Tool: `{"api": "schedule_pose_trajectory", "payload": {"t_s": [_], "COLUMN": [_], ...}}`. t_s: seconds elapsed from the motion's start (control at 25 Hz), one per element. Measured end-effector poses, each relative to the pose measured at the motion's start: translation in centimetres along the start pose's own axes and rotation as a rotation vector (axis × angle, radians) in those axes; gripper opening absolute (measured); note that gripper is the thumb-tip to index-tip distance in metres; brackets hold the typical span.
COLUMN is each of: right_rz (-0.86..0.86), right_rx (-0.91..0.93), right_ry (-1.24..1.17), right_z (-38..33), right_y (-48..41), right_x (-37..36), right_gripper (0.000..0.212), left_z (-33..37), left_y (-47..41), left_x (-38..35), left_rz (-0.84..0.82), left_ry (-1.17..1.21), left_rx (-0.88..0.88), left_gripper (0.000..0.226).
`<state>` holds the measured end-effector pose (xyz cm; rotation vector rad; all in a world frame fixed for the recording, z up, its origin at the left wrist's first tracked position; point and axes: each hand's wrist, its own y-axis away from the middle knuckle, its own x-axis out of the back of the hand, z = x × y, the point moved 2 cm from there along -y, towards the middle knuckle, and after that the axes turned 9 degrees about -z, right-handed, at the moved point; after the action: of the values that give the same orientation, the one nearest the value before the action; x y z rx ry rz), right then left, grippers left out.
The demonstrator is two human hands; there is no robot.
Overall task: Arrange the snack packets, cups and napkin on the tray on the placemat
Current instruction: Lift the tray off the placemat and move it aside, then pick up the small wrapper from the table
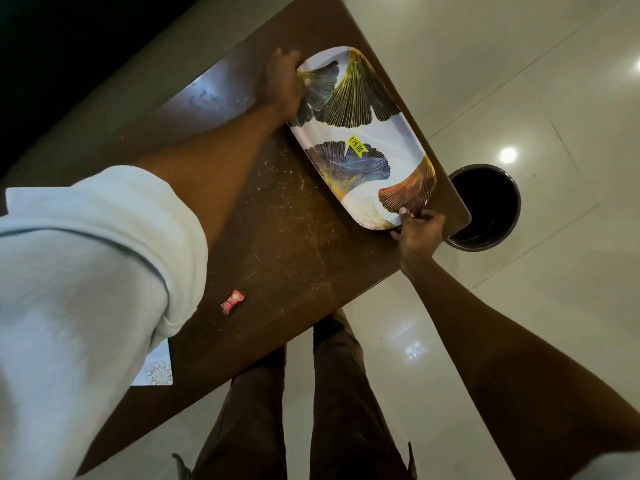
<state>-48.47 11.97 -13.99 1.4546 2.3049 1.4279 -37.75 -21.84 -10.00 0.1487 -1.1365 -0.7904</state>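
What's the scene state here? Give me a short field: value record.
tray: long leaf-print tray with nothing on it, on the brown table near its far edge
sticker: yellow price sticker on the tray's middle
left hand: left hand grips the tray's far end
right hand: right hand grips its near end
packet: one small red packet lies apart on the table
placemat: corner of a pale placemat shows under the left sleeve
bin: dark bin on the floor beside the table

A brown wooden table point(284, 237) stands on a glossy tiled floor point(519, 81), a dark round bin point(485, 206) beside it
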Motion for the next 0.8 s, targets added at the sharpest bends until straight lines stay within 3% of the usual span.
{"api": "schedule_pose_trajectory", "payload": {"t_s": [0.2, 0.36, 0.52, 0.64, 0.8], "right_rz": [0.141, -0.208, -0.548, -0.588, -0.526], "right_rx": [-0.145, -0.077, -0.044, -0.074, -0.070], "right_ry": [0.108, 0.286, 0.444, 0.615, 0.590], "right_z": [2.0, 6.2, 9.9, 12.7, 14.6], "right_y": [4.4, 11.9, 18.3, 21.2, 23.2], "right_x": [-1.4, -8.0, -14.4, -16.8, -17.7], "right_gripper": [0.043, 0.022, 0.022, 0.026, 0.029], "left_z": [-7.9, -17.5, -21.4, -21.6, -20.7], "left_y": [8.4, 20.7, 30.9, 35.9, 38.8], "left_x": [-1.5, -5.0, -8.6, -11.9, -14.7], "left_rz": [0.168, 0.222, 0.077, -0.009, -0.047], "left_ry": [0.328, 0.488, 0.507, 0.635, 0.740], "left_rx": [0.203, 0.507, 0.607, 0.680, 0.656], "left_gripper": [0.038, 0.026, 0.022, 0.022, 0.021]}}
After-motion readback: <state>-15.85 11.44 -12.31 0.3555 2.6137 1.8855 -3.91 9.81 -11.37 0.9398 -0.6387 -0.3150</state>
